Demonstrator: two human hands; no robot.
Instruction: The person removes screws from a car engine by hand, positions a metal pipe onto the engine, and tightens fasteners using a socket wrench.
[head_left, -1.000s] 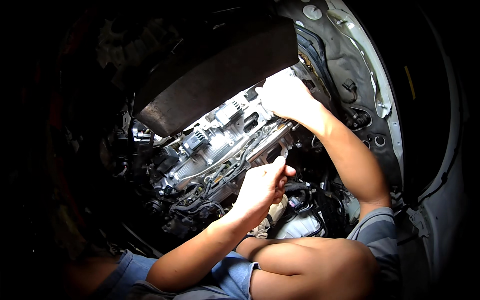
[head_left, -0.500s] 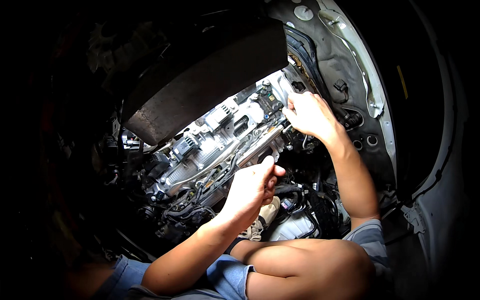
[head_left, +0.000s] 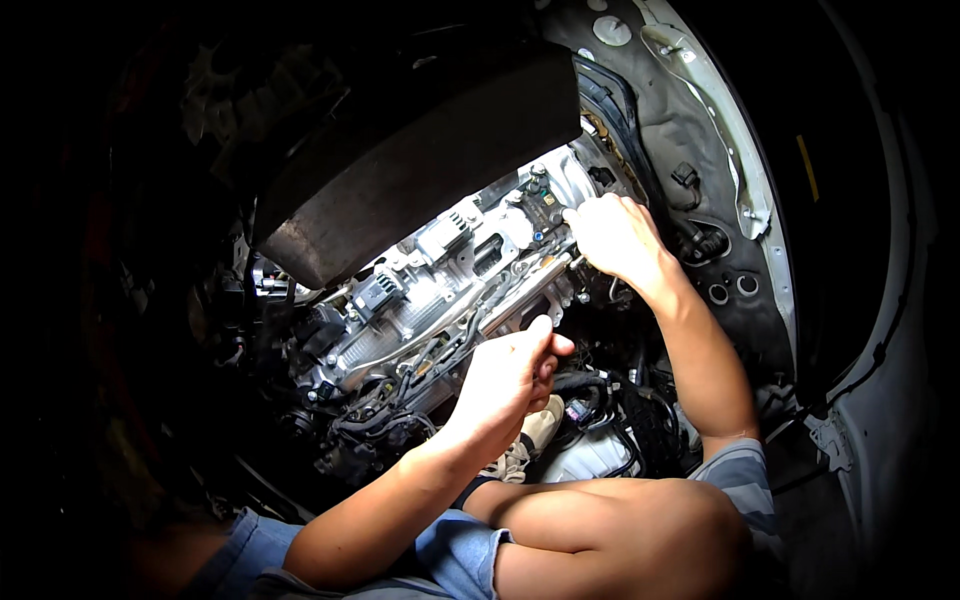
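Observation:
A car engine point(head_left: 415, 305) lies brightly lit before me. My right hand point(head_left: 615, 235) is closed at its far right end, fingers curled beside a black component point(head_left: 541, 212) bolted to the metal. Whatever those fingers pinch is hidden. Lower and nearer to me, my left hand point(head_left: 508, 378) is closed too, with the thumb laid over bent fingers. I cannot make out anything inside it. Just beyond this hand run a metal rail point(head_left: 525, 293) and a bundle of dark cables point(head_left: 420, 365).
A dark panel point(head_left: 430, 160) overhangs the engine's far side. Black connector modules point(head_left: 377, 291) sit on top of the engine. To the right stands the grey body wall point(head_left: 660, 120) with hoses. My shoe point(head_left: 541, 425) rests among wiring beside a white container point(head_left: 590, 457).
My right hand has shifted slightly downward and its fingers have drawn closer together beside the black component. The left hand keeps its pose. The whole view has shifted a little.

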